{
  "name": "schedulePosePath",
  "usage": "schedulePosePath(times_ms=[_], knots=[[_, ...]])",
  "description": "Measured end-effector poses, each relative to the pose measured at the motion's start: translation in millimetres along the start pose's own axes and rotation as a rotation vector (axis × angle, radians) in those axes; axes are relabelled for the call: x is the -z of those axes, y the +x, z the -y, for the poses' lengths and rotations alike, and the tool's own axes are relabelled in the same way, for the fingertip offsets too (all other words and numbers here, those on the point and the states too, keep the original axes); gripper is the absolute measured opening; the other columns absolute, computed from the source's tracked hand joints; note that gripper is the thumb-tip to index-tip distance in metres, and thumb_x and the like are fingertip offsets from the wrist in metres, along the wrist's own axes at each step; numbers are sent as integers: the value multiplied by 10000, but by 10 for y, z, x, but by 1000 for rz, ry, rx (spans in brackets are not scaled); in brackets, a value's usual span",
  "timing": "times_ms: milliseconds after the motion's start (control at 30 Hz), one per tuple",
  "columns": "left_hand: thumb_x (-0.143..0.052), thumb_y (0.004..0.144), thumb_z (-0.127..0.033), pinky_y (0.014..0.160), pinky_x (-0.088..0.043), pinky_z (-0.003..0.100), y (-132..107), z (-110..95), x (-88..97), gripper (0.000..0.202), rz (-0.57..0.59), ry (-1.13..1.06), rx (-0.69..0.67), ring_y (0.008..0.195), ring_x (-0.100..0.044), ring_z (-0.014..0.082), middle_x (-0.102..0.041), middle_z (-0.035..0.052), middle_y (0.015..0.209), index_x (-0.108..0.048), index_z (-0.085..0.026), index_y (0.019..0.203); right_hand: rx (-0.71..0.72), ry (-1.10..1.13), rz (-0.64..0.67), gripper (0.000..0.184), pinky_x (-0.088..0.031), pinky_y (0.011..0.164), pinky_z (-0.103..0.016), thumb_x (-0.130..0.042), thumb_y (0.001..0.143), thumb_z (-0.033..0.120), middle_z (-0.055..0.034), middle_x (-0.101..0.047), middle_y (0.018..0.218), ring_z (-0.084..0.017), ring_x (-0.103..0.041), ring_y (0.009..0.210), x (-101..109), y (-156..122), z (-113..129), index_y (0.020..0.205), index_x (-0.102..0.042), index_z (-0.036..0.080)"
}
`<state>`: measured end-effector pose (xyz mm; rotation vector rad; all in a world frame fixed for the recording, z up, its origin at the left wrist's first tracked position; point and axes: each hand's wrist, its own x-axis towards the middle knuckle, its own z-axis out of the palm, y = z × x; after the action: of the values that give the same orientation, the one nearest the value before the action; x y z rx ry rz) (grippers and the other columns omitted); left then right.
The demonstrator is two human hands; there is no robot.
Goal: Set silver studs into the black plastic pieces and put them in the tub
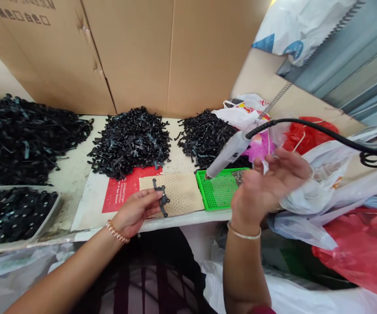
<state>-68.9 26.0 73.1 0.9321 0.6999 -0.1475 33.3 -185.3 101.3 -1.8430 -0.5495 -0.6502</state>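
My left hand (pixel 136 211) pinches a small black plastic part (pixel 162 197) and holds it above a tan perforated pad (pixel 182 192) at the table's front edge. My right hand (pixel 270 183) is raised with its fingers loosely spread, beside a grey electric screwdriver (pixel 229 152) that hangs on a black cable (pixel 322 131). The driver's tip points down at a green tray (pixel 219 192) holding small screws. Whether the right hand touches the driver is unclear.
Piles of black plastic parts (pixel 131 139) lie across the white table (pixel 73 170), with more in a clear bin (pixel 15 213) at the left. Cardboard boxes (pixel 142 52) stand behind. White and red plastic bags (pixel 355 205) crowd the right side.
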Motion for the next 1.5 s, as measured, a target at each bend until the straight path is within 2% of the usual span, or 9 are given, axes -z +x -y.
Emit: schedulePosePath(times_ms=[67, 200, 333, 400, 500, 600, 767, 900, 1500], knots=[[-734, 751, -77, 572, -537, 173, 121, -25, -141, 66, 42, 26, 13, 613, -651, 110, -709, 52, 744, -681, -112, 732, -77, 117, -82, 796, -411, 1040, -461, -716, 785, 434, -60, -327, 1421, -276, -421, 1253, -126, 156, -138, 1420, -244, 346], [-732, 756, -79, 566, -531, 184, 425, -3, -458, 116, 129, 71, 21, 603, -647, 116, -706, 65, 728, -651, -109, 679, -261, 388, 229, 675, -487, 966, -426, -701, 792, 437, -74, -527, 1297, -231, -576, 1087, -303, 201, -265, 1367, -366, 322], [-721, 758, -66, 565, -549, 209, 689, 114, -617, 170, 146, 108, 51, 626, -661, 143, -694, 81, 711, -610, -102, 634, -295, 486, 227, 539, -499, 955, -376, -613, 843, 515, -50, -522, 1316, -213, -568, 1128, -341, 138, -314, 1314, -432, 324], [-720, 753, -54, 550, -549, 206, 754, 172, -627, 158, 134, 133, 60, 617, -660, 143, -687, 77, 695, -612, -98, 646, -343, 516, 249, 427, -548, 825, -332, -536, 881, 547, -54, -580, 1236, -193, -618, 1012, -324, 122, -355, 1223, -513, 292], [-731, 740, -43, 516, -536, 184, 775, 210, -619, 136, 119, 157, 73, 580, -643, 123, -682, 66, 689, -625, -92, 671, -383, 455, 258, 303, -533, 602, -271, -625, 842, 494, -57, -677, 946, -166, -629, 746, -271, 117, -423, 970, -636, 219], [-749, 725, -44, 500, -532, 182, 760, 206, -619, 131, 116, 171, 83, 566, -636, 120, -675, 63, 691, -635, -88, 679, -376, 387, 184, 226, -507, 561, -273, -711, 785, 410, -45, -666, 748, -167, -606, 657, -203, 119, -490, 784, -658, 190], [-778, 695, -70, 514, -536, 192, 762, 204, -615, 150, 137, 202, 71, 568, -632, 123, -680, 66, 680, -636, -95, 657, -391, 511, -2, 232, -447, 517, -241, -703, 785, 343, 55, -554, 573, -117, -526, 506, -155, 65, -668, 961, -603, 229], [-798, 675, -88, 508, -529, 183, 773, 216, -605, 164, 159, 204, 62, 554, -624, 118, -671, 56, 650, -638, -102, 641, -448, 576, -71, 236, -368, 443, -219, -685, 790, 369, 89, -439, 490, -91, -421, 416, -199, -23, -810, 944, -587, 218], [-831, 644, -110, 498, -523, 175, 777, 226, -600, 188, 155, 214, 45, 535, -610, 105, -658, 46, 647, -644, -97, 640, -470, 606, -30, 280, -340, 418, -217, -685, 795, 427, 96, -391, 488, -87, -400, 402, -227, -103, -904, 930, -551, 221]])
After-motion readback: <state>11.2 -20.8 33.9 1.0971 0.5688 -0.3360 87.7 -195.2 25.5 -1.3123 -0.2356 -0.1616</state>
